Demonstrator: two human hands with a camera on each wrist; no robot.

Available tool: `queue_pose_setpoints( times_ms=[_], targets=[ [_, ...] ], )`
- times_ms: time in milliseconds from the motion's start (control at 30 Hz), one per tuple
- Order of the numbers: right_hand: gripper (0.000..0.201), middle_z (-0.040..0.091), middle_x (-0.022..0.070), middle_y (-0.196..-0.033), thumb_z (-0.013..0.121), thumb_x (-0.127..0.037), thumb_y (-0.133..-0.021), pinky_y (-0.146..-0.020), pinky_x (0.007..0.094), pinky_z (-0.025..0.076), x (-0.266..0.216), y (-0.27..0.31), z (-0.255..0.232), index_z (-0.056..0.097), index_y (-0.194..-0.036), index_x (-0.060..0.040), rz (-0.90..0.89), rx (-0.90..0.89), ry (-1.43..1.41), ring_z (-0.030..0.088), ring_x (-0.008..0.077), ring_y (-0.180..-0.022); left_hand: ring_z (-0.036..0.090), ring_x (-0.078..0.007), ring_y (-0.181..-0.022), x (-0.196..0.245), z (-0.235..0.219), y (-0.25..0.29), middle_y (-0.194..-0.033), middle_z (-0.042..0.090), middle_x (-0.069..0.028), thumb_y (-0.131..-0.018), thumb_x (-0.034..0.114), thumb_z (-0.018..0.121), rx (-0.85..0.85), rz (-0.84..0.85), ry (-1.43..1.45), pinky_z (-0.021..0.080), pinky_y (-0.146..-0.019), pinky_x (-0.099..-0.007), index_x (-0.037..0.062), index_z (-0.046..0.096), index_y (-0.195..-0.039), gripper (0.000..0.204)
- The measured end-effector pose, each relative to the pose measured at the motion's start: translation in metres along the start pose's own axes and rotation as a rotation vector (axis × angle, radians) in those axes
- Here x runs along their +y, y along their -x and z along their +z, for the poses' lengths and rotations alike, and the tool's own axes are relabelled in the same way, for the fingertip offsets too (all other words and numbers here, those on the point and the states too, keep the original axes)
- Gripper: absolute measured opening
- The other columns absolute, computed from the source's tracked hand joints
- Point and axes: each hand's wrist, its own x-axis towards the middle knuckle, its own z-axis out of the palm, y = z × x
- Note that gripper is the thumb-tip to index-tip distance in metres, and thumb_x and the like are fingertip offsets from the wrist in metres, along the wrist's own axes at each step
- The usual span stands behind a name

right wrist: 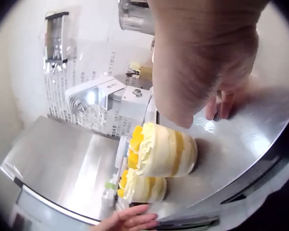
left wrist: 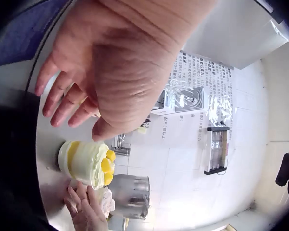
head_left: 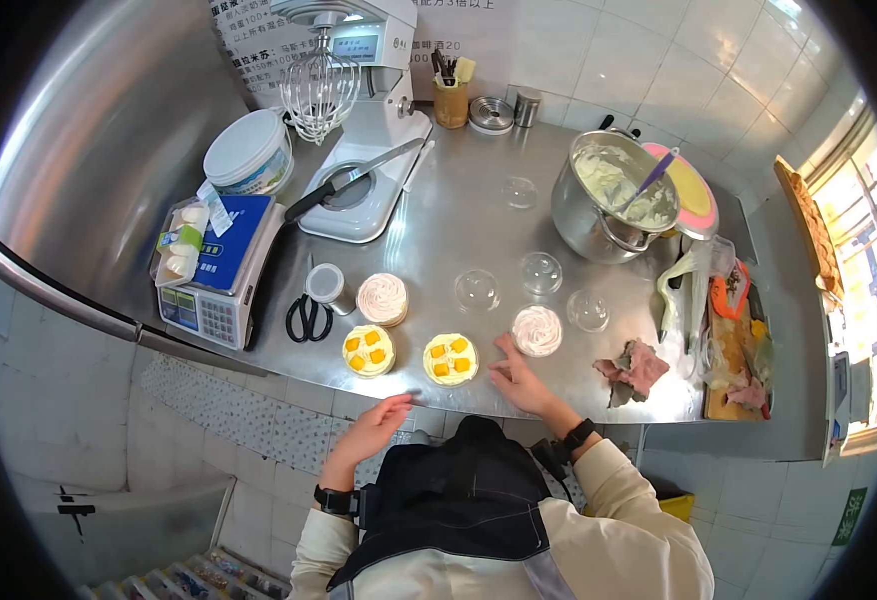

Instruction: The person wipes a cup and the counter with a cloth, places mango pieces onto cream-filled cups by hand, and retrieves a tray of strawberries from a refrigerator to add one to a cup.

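Note:
Two clear cups of layered cake topped with cream and yellow mango cubes, a left one (head_left: 369, 350) and a middle one (head_left: 451, 360), stand near the counter's front edge. Behind the left one is a cup with pale pink piped cream (head_left: 382, 299); another pink-topped cup (head_left: 537, 331) is farther right. My left hand (head_left: 379, 425) hovers off the front edge, fingers loosely extended and holding nothing. Between the middle mango cup and the right pink cup, my right hand (head_left: 519, 382) reaches over the counter, its fingertips close beside the pink cup and nothing in its grasp.
Clear domed lids (head_left: 479, 290) lie behind the cups. Black scissors (head_left: 309, 318), a scale (head_left: 214, 265) and a knife (head_left: 354, 185) on a white mixer base are left. Rightward are a steel pot (head_left: 599, 225) of cream, a crumpled cloth (head_left: 635, 373) and a wooden board (head_left: 734, 355).

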Motion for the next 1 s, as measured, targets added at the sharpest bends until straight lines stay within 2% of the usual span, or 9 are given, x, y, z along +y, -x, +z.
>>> queue_pose_setpoints(
  times_ms=[67,167,300,400,567,800,900,967,1000],
  targets=[
    [0.076,0.026,0.0149,-0.143,0.051,-0.003,-0.089,-0.084,0.0313,0.047,0.006,-0.003,0.0,-0.001,-0.145,-0.0071,0.013,0.156,-0.026,0.054,0.021,-0.106,0.056,-0.0163,-0.103,0.005,0.009,-0.007,-0.117,0.057,-0.0106,-0.094,0.022,0.05,-0.075,0.011,0.032,0.044,-0.089,-0.0283,0.0037,0.045,-0.128,0.039],
    [0.075,0.029,0.0172,-0.14,0.053,-0.001,-0.087,-0.081,0.029,0.047,0.006,-0.005,-0.01,0.005,-0.144,-0.0039,0.062,0.322,0.031,0.055,0.019,-0.101,0.056,-0.0177,-0.104,0.006,0.019,-0.011,-0.118,0.057,-0.0119,-0.093,0.02,0.051,-0.026,0.043,-0.009,0.044,-0.089,-0.0291,0.0031,0.044,-0.128,0.039],
    [0.081,0.028,0.0195,-0.14,0.063,-0.005,-0.081,-0.088,0.0327,0.045,-0.022,-0.041,-0.019,0.01,-0.142,-0.0027,0.081,0.289,0.223,0.051,0.0253,-0.108,0.052,-0.0168,-0.11,0.0,0.021,-0.017,-0.121,0.054,-0.01,-0.093,0.014,0.049,-0.033,0.046,-0.016,0.042,-0.092,-0.0291,0.0033,0.042,-0.129,0.037],
    [0.091,0.03,0.0221,-0.136,0.074,-0.017,-0.071,-0.098,0.0424,0.036,-0.051,-0.084,-0.007,0.016,-0.14,-0.0043,-0.174,0.441,0.68,0.042,0.035,-0.117,0.052,-0.0163,-0.11,0.013,0.022,-0.013,-0.12,0.055,-0.0101,-0.094,0.013,0.048,-0.064,0.016,-0.014,0.042,-0.092,-0.0285,0.0025,0.043,-0.128,0.036],
    [0.099,0.033,0.0193,-0.136,0.079,-0.025,-0.063,-0.103,0.0496,0.025,-0.05,-0.123,-0.007,0.019,-0.141,-0.0107,0.017,0.347,0.834,0.033,0.0378,-0.125,0.056,-0.014,-0.102,0.029,0.021,0.003,-0.114,0.06,-0.0091,-0.093,0.016,0.05,0.04,0.144,0.099,0.043,-0.089,-0.0269,0.0021,0.048,-0.124,0.034],
    [0.099,0.035,0.0185,-0.137,0.08,-0.023,-0.063,-0.102,0.045,0.03,-0.049,-0.087,-0.02,0.021,-0.14,-0.0084,0.038,0.385,0.638,0.033,0.0354,-0.127,0.052,-0.0125,-0.109,0.027,0.019,0.02,-0.115,0.057,-0.0081,-0.094,0.011,0.047,0.117,0.13,0.11,0.04,-0.093,-0.0252,0.0009,0.045,-0.126,0.033],
    [0.096,0.038,0.0176,-0.135,0.08,-0.022,-0.063,-0.101,0.0429,0.033,-0.071,-0.05,-0.015,0.024,-0.139,-0.0058,-0.166,0.52,0.368,0.037,0.0345,-0.124,0.045,-0.0173,-0.119,0.035,0.023,0.02,-0.127,0.048,-0.0111,-0.091,0.011,0.05,0.17,0.165,0.127,0.037,-0.099,-0.0314,0.0015,0.04,-0.13,0.041],
    [0.094,0.04,0.0162,-0.133,0.08,-0.023,-0.062,-0.101,0.0425,0.032,-0.109,-0.024,-0.006,0.027,-0.137,-0.0045,-0.227,0.211,0.13,0.04,0.0334,-0.122,0.041,-0.0203,-0.125,0.038,0.029,0.016,-0.133,0.043,-0.0132,-0.089,0.011,0.054,0.224,0.204,0.126,0.035,-0.102,-0.0347,0.0019,0.038,-0.132,0.047],
    [0.094,0.04,0.0162,-0.133,0.08,-0.023,-0.062,-0.101,0.0425,0.032,-0.119,-0.019,-0.003,0.027,-0.137,-0.0045,-0.218,0.21,0.127,0.04,0.0334,-0.122,0.033,-0.0223,-0.129,0.039,0.031,0.011,-0.139,0.034,-0.0137,-0.087,0.012,0.058,0.238,0.28,0.12,0.032,-0.105,-0.0368,0.0021,0.03,-0.136,0.058]
  ],
)
